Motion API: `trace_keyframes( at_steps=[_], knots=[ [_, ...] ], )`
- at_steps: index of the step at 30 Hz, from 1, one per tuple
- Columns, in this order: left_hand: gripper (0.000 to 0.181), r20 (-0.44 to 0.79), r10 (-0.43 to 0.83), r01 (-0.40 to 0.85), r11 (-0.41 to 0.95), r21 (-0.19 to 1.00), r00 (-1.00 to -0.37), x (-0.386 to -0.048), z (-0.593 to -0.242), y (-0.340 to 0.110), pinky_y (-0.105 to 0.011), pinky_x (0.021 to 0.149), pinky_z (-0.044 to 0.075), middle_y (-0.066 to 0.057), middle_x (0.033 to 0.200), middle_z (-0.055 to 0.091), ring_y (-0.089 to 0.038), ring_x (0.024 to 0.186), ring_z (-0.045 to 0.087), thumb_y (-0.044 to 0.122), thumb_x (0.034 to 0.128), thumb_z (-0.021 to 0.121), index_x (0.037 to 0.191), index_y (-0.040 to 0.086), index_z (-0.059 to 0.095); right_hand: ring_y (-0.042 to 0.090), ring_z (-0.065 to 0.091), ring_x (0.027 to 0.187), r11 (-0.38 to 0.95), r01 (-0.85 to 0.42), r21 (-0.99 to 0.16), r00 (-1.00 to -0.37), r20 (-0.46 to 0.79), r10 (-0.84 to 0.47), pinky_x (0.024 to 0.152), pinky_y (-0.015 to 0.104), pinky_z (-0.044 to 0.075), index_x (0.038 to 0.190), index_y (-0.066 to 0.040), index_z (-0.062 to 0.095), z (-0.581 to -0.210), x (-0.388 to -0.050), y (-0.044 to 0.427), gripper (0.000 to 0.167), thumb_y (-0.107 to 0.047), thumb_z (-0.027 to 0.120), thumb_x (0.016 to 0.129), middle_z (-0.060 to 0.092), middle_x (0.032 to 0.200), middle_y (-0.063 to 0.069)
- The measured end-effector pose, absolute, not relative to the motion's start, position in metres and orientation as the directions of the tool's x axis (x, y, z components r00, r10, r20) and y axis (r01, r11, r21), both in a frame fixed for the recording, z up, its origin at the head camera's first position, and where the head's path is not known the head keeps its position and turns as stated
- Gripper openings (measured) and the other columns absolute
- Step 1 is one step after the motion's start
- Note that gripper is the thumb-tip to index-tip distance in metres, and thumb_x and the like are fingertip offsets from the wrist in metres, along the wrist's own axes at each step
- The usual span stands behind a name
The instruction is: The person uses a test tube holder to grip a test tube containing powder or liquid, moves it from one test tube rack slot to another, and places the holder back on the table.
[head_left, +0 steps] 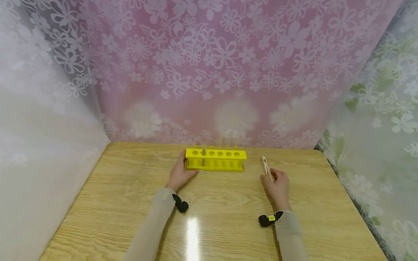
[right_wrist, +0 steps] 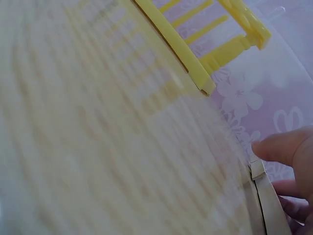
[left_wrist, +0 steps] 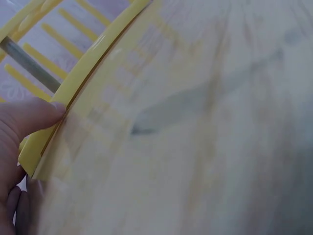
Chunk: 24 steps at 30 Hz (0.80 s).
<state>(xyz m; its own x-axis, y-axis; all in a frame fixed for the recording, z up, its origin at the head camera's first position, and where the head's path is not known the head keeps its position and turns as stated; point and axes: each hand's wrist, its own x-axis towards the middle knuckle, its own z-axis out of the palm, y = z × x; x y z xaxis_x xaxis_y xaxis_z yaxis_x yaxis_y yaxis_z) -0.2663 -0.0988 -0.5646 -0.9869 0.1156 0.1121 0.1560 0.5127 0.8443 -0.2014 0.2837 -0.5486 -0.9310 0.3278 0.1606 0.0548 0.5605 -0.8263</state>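
Pale sleeves (head_left: 148, 226) are spanning the foreground. One yellow rack (head_left: 213, 168) is standing near the far edge of a wooden table (head_left: 228, 224), a glass tube (head_left: 203, 161) sitting in its second hole from the left. The left hand (head_left: 180, 173) is gripping the rack's left end; rightward, the right hand (head_left: 277, 185) is holding a wooden clip (head_left: 265, 165) between curled fingers and thumb. Pink flowered sheeting (head_left: 209, 72) is hanging behind.

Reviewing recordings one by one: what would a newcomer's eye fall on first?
The yellow test-tube rack stands toward the far edge of the table, its left end in the left grip. A pale wooden clip sits at the right grip. A pink floral curtain hangs behind.
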Motion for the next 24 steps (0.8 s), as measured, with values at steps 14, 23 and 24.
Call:
trace_keyframes(
  at_steps=[14,23,24],
  knots=[
    [0.097,0.173,0.070,0.184,0.523,0.832,-0.982,-0.2708,-0.5701,-0.0982,-0.052,0.106,0.041,-0.010,0.145,0.051,-0.030,0.129,0.052,0.030,0.0786,0.086,0.156,0.015,0.029,0.036,0.050,0.101,0.567,0.080,-0.820,-0.908,0.175,0.381,0.083,0.038,0.039,0.122,0.008,0.065,-0.5473,-0.2090,0.2836,0.034,-0.005,0.067,0.091,0.051,0.112,0.024],
    [0.094,0.175,0.068,0.184,0.530,0.828,-0.982,-0.2718,-0.5684,-0.0983,-0.050,0.107,0.041,-0.009,0.143,0.053,-0.027,0.128,0.052,0.030,0.0784,0.086,0.154,0.013,0.033,0.034,0.050,0.098,0.567,0.084,-0.820,-0.907,0.173,0.384,0.080,0.037,0.039,0.121,0.008,0.066,-0.5470,-0.2086,0.2822,0.033,-0.007,0.067,0.091,0.050,0.109,0.022],
    [0.094,0.169,0.069,0.179,0.532,0.828,-0.983,-0.2712,-0.5682,-0.0986,-0.050,0.108,0.040,-0.009,0.144,0.052,-0.027,0.129,0.051,0.030,0.0786,0.086,0.154,0.013,0.033,0.034,0.050,0.098,0.568,0.083,-0.819,-0.907,0.175,0.384,0.080,0.037,0.038,0.121,0.008,0.066,-0.5472,-0.2082,0.2818,0.033,-0.007,0.067,0.091,0.051,0.108,0.022]
  ],
)
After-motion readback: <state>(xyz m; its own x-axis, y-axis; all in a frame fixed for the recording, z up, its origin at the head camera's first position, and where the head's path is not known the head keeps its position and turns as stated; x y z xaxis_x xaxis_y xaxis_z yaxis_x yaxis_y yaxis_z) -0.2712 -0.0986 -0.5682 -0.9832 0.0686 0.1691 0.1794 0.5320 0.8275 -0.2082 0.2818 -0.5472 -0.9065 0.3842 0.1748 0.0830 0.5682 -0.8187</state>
